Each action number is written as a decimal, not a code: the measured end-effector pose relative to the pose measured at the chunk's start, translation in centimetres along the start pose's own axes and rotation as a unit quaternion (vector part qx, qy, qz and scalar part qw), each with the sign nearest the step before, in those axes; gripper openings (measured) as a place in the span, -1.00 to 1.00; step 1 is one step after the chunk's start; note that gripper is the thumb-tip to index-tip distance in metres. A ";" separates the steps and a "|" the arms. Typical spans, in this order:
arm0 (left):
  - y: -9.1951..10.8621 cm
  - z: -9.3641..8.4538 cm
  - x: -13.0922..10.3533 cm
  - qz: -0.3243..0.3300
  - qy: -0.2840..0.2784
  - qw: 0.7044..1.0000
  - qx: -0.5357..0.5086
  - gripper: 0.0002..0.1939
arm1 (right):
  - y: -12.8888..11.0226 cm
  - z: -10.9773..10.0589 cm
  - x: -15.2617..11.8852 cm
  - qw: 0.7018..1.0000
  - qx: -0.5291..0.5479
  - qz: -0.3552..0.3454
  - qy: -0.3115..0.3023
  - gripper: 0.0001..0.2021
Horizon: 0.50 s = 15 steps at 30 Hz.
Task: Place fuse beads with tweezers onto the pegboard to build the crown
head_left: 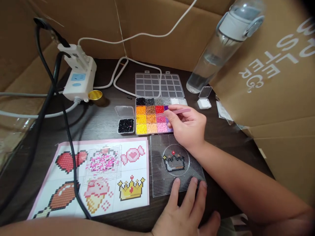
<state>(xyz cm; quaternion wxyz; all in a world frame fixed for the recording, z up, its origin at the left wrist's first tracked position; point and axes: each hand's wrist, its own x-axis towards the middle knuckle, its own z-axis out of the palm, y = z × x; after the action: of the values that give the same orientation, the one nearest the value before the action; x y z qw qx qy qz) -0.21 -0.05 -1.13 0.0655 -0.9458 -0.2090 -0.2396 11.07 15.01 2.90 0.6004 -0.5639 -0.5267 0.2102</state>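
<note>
My right hand (189,126) is closed around pink tweezers (180,111), their tips over the red and pink beads of a compartment box (141,133). Whether a bead sits between the tips is too small to tell. Spread fingers of my left hand (184,209) rest on the near edge of a clear pegboard (158,183). On that pegboard a partly filled crown of beads (174,163) shows a dark outline, a red bead cluster on top and a yellow one at its left. A printed pattern sheet (133,205) lies to the left, with a smaller pegboard (103,162) of pink and white beads on it.
Beside the bead box stands a small open case of black beads (126,126). A white case (204,103) and a water bottle (209,68) are at the right. Black cables (66,121) cross the sheet from a power strip (81,78). A gold cup (95,95) sits nearby. Cardboard walls (157,19) surround the table.
</note>
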 end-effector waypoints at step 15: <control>2.1 2.0 0.0 -0.118 0.102 0.987 0.044 -0.65 | -1.0 0.2 -0.4 0.999 0.004 0.034 -0.007 -0.94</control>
<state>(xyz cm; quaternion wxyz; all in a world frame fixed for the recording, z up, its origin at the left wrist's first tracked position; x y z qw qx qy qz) 1.54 -1.53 -2.90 0.0990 -0.8815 -0.3217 -0.3312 10.46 14.50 3.61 0.5915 -0.5775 -0.5106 0.2364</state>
